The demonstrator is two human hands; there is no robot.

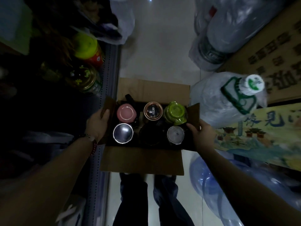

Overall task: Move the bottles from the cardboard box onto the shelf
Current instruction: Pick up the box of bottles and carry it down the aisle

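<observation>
An open cardboard box [141, 160] sits on the floor in front of my feet, seen from above. Inside stand several bottles: a pink-lidded one [126, 113], a copper-rimmed one [153, 110], a green-lidded one [175, 114], a shiny steel one [123, 133], a dark one [150, 134] and a small silver-lidded one [175, 135]. My left hand [97, 123] grips the box's left flap, thumb on top. My right hand [197, 136] grips the right flap. The shelf [104, 82] runs along the left, dark.
On the shelf stand a yellow-lidded red jar [88, 48] and a glass jar [84, 78]. Large plastic-wrapped water jugs [228, 101] and printed cartons [268, 46] crowd the right. A blue water jug [211, 185] lies near right. Pale tiled floor [159, 46] runs ahead.
</observation>
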